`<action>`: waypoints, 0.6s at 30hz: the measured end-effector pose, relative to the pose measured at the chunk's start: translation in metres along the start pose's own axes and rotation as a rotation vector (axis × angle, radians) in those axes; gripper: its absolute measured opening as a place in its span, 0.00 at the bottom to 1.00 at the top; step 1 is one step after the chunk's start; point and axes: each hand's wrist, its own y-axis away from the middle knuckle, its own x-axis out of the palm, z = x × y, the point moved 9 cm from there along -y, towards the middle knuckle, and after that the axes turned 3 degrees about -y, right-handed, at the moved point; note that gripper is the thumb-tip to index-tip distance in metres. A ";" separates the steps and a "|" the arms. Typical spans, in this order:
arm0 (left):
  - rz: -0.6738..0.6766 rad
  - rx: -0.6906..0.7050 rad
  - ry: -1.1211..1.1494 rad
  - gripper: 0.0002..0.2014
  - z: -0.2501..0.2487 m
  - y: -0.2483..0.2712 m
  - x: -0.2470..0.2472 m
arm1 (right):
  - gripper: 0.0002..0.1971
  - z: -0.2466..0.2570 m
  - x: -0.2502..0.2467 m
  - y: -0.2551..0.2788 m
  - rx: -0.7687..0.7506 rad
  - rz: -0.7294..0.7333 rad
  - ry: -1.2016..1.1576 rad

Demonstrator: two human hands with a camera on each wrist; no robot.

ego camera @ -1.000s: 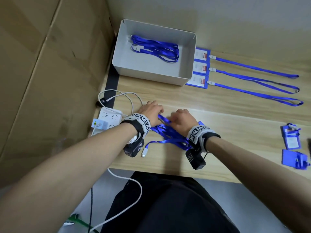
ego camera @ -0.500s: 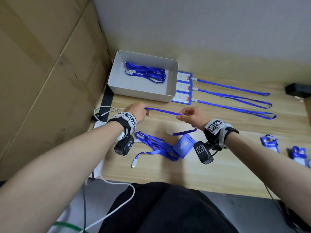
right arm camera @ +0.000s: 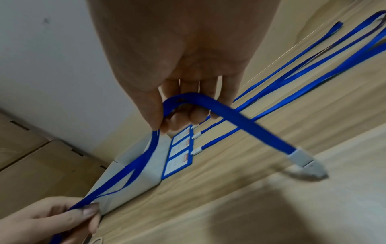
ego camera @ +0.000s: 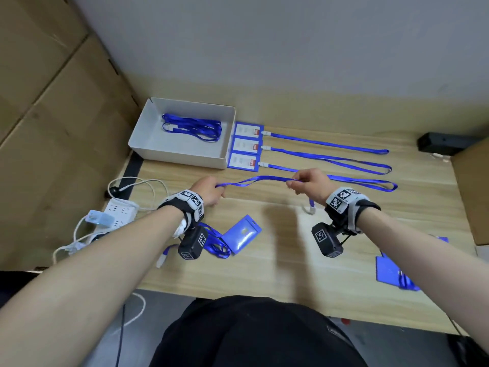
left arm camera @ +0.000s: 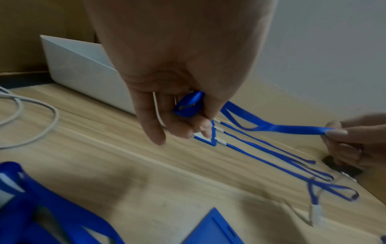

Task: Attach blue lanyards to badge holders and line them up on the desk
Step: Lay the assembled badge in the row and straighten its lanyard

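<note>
Right now both hands are holding one blue lanyard [ego camera: 260, 180] stretched in the air above the wooden desk [ego camera: 277, 260]. The left hand [ego camera: 207, 190], at about 9 o'clock from the middle of the desk, is pinching the strap's looped end between thumb and curled fingers [left arm camera: 185, 130]. The right hand [ego camera: 309, 182], toward 3 o'clock from the left hand, is gripping the strap nearer its other end, thumb against the curled fingers [right arm camera: 181, 118], and the white clip [ego camera: 312, 207] is dangling below it, just above the wood.

Behind the hands, at 12 o'clock, three finished badge holders [ego camera: 247, 147] are lying in a column, touching the right wall of a white box [ego camera: 182, 157], each with its lanyard running out toward 3 o'clock. Inside the box a bundle of lanyards [ego camera: 193, 127] is lying coiled. At 6 o'clock from the left hand a loose blue badge holder [ego camera: 242, 237] is resting beside a tangle of more straps [ego camera: 214, 243], partly hidden by the wrist camera. At 4 o'clock, near the desk's front edge, another blue holder [ego camera: 391, 271] is lying partly under the right forearm. A white power strip [ego camera: 120, 211] with cables is sitting at the desk's 9 o'clock edge.
</note>
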 end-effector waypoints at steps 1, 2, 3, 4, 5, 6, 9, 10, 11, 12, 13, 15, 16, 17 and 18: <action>0.030 0.008 0.011 0.12 -0.009 0.001 0.012 | 0.10 -0.008 -0.003 0.003 -0.004 0.026 0.004; 0.072 0.015 0.019 0.11 -0.018 0.003 0.027 | 0.11 -0.017 -0.004 0.007 -0.004 0.051 -0.002; 0.124 0.019 0.018 0.09 -0.024 0.005 0.042 | 0.13 -0.024 -0.005 0.012 -0.010 0.070 -0.011; 0.177 0.022 0.011 0.09 -0.028 0.007 0.056 | 0.16 -0.031 -0.005 0.017 -0.007 0.092 -0.023; 0.228 0.026 0.000 0.09 -0.035 0.009 0.073 | 0.18 -0.042 -0.007 0.025 0.009 0.112 -0.033; 0.272 0.027 -0.011 0.09 -0.041 0.012 0.087 | 0.21 -0.055 -0.008 0.032 0.026 0.124 -0.029; 0.357 0.058 -0.071 0.10 -0.055 0.017 0.123 | 0.23 -0.110 -0.010 0.050 0.115 0.114 0.053; 0.379 0.063 -0.091 0.09 -0.059 0.019 0.133 | 0.23 -0.129 -0.010 0.056 0.152 0.112 0.094; 0.404 0.069 -0.113 0.09 -0.063 0.021 0.144 | 0.24 -0.149 -0.009 0.063 0.195 0.115 0.143; 0.432 0.068 -0.138 0.09 -0.065 0.022 0.155 | 0.25 -0.167 -0.009 0.070 0.242 0.120 0.191; 0.453 0.070 -0.158 0.08 -0.067 0.024 0.164 | 0.25 -0.184 -0.008 0.076 0.283 0.131 0.230; 0.487 0.091 -0.230 0.09 -0.068 0.029 0.178 | 0.24 -0.204 -0.007 0.087 0.346 0.141 0.284; 0.509 0.111 -0.281 0.11 -0.070 0.032 0.184 | 0.24 -0.210 -0.008 0.090 0.368 0.135 0.290; 0.538 0.132 -0.340 0.12 -0.073 0.035 0.190 | 0.22 -0.213 -0.009 0.091 0.378 0.117 0.284; 0.561 0.138 -0.399 0.11 -0.075 0.039 0.193 | 0.20 -0.213 -0.010 0.091 0.381 0.092 0.285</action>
